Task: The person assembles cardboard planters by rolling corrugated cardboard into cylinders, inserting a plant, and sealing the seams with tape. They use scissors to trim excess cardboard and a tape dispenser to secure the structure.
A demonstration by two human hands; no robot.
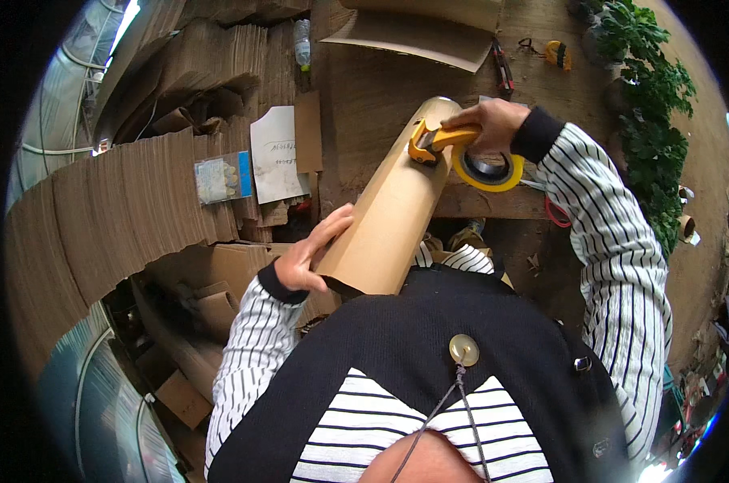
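Note:
A long brown cardboard piece, folded into a tube-like shape point(393, 205), slants from my chest up to the wooden table point(364, 88). My left hand point(312, 253) grips its near left edge. My right hand point(489, 121) holds a yellow tape dispenser point(453, 149) with a roll of tape, its head pressed on the far end of the cardboard.
Tall stacks of flattened cardboard point(123, 201) fill the left side. On them lie a white paper sheet point(274, 153) and a small blue-edged packet point(222, 177). A plastic bottle point(302, 42), red-handled pliers point(503, 68), a yellow tool point(556, 53) and another cardboard sheet point(429, 32) lie on the table. Green plants point(646, 105) stand at the right.

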